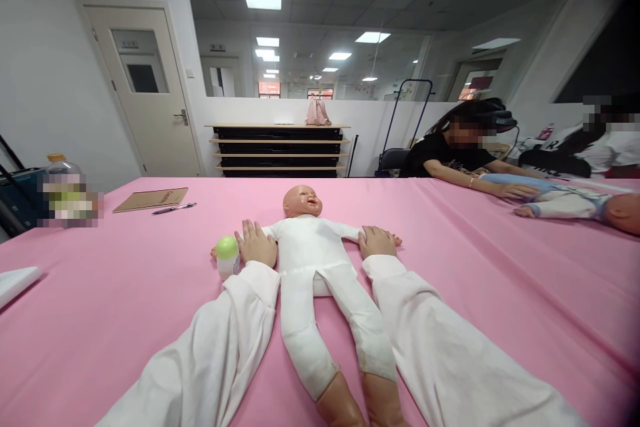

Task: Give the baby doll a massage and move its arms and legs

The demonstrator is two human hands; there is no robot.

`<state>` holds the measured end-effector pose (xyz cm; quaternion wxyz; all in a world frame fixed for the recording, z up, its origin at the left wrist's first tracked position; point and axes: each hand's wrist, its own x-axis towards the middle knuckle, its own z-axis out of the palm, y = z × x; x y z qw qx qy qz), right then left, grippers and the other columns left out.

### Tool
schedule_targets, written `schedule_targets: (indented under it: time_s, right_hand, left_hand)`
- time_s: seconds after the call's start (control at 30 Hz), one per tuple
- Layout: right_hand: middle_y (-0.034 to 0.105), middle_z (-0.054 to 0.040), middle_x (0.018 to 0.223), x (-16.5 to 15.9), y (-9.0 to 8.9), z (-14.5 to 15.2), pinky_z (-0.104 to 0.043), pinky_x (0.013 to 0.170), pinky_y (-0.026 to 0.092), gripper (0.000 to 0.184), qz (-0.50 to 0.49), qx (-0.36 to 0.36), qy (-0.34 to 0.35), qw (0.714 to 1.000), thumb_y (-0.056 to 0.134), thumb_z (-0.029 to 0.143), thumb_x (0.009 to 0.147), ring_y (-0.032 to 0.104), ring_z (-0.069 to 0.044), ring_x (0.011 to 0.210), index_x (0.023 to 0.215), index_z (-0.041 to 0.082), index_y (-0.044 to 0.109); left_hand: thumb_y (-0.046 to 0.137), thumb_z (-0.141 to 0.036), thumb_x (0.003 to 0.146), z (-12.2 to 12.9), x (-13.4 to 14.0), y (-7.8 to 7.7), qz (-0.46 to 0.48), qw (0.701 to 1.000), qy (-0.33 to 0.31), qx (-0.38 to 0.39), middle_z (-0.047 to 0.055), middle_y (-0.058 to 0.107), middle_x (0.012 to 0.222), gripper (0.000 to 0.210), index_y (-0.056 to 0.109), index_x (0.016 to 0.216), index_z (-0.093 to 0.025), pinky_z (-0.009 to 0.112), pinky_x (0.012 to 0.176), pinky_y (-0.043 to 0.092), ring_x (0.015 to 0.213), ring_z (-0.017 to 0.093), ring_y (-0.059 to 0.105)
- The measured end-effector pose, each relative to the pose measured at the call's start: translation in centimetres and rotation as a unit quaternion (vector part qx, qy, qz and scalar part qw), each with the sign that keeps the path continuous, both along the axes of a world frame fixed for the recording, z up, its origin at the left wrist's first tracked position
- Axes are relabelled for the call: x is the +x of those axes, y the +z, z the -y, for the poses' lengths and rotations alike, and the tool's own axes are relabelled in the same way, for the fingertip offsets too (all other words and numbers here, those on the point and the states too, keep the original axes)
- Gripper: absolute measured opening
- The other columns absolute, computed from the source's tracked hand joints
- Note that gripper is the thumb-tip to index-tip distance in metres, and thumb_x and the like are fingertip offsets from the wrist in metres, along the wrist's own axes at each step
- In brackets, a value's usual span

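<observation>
A baby doll (313,247) with a white cloth body lies on its back on the pink-covered table (165,280), head at the far side and legs toward me. My left hand (257,242) rests flat, fingers stretched out, over the doll's arm on the left. Just beside it stands a small white bottle with a green cap (228,257), partly in front of the doll's hand. On the other side, my right hand (379,241) lies over the doll's other arm with its fingers extended. The doll's little hand shows past my fingers.
A brown notebook (151,199) and a pen (175,209) lie at the back left, near a large bottle (64,190). A white object (17,283) sits at the left edge. Across the table at right, a person (460,147) touches another doll (570,200).
</observation>
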<state>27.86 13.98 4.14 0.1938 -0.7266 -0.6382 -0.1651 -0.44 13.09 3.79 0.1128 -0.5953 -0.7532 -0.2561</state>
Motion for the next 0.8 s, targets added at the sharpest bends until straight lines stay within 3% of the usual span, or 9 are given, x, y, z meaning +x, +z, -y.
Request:
schedule_targets:
  time_s: [0.1, 0.23, 0.33, 0.43, 0.67, 0.8]
  right_hand:
    - [0.046, -0.0115, 0.130, -0.8, 0.1, 0.3, -0.040, 0.100, 0.026, 0.043, 0.009, 0.014, 0.080, 0.997, 0.033, 0.023, 0.085, 0.041, -0.022, 0.120, 0.124, 0.012, 0.044]
    - [0.037, -0.0034, 0.138, -1.8, 0.3, 0.6, -0.040, 0.103, 0.025, 0.046, 0.044, -0.064, 0.168, 0.983, 0.032, 0.019, 0.085, 0.036, -0.018, 0.124, 0.130, 0.020, 0.038]
    - [0.045, -0.0024, 0.132, -1.9, 0.5, 0.7, -0.036, 0.096, 0.033, 0.045, 0.043, -0.085, 0.148, 0.984, 0.034, 0.021, 0.085, 0.043, -0.019, 0.117, 0.130, 0.024, 0.039]
    - [0.052, -0.0024, 0.125, -1.8, 0.9, 0.8, -0.034, 0.086, 0.038, 0.043, 0.043, -0.092, 0.112, 0.989, 0.035, 0.024, 0.086, 0.049, -0.021, 0.108, 0.128, 0.030, 0.042]
    - [0.055, -0.0068, 0.119, -1.9, 0.9, 0.7, -0.034, 0.087, 0.032, 0.044, 0.055, -0.094, 0.073, 0.991, 0.038, 0.018, 0.085, 0.047, -0.020, 0.103, 0.127, 0.032, 0.044]
    - [0.055, -0.0091, 0.117, -2.3, 0.4, 0.7, -0.035, 0.088, 0.031, 0.045, 0.051, -0.087, 0.066, 0.993, 0.039, 0.017, 0.083, 0.046, -0.022, 0.103, 0.127, 0.029, 0.043]
  left_hand:
    - [0.031, -0.023, 0.081, 0.0, 0.2, 0.1, -0.010, 0.999, -0.023, 0.023, 0.015, 0.030, 0.140, 0.055, 0.033, 0.132, -0.002, 0.052, 0.107, 0.011, 0.133, 0.025, 0.019]
    - [0.027, -0.014, 0.081, -0.2, 0.3, -0.1, -0.032, 0.990, -0.137, -0.027, 0.008, 0.034, 0.139, 0.052, 0.034, 0.133, -0.010, 0.049, 0.107, 0.014, 0.131, 0.019, 0.024]
    - [0.022, -0.015, 0.085, -0.4, 0.1, -0.3, -0.048, 0.978, -0.189, -0.078, 0.006, 0.039, 0.137, 0.050, 0.032, 0.134, -0.014, 0.049, 0.107, 0.014, 0.129, 0.018, 0.030]
    - [0.019, -0.016, 0.087, -0.5, -0.1, -0.4, -0.054, 0.979, -0.179, -0.086, 0.005, 0.037, 0.138, 0.050, 0.030, 0.135, -0.015, 0.049, 0.108, 0.013, 0.130, 0.019, 0.028]
    - [0.018, -0.011, 0.086, -1.0, -0.4, 0.0, -0.073, 0.980, -0.157, -0.093, 0.005, 0.037, 0.138, 0.050, 0.033, 0.134, -0.014, 0.044, 0.108, 0.016, 0.130, 0.019, 0.028]
    - [0.019, -0.013, 0.086, -1.3, -0.5, -0.2, -0.064, 0.985, -0.139, -0.076, 0.003, 0.038, 0.137, 0.050, 0.036, 0.133, -0.020, 0.048, 0.108, 0.010, 0.132, 0.019, 0.023]
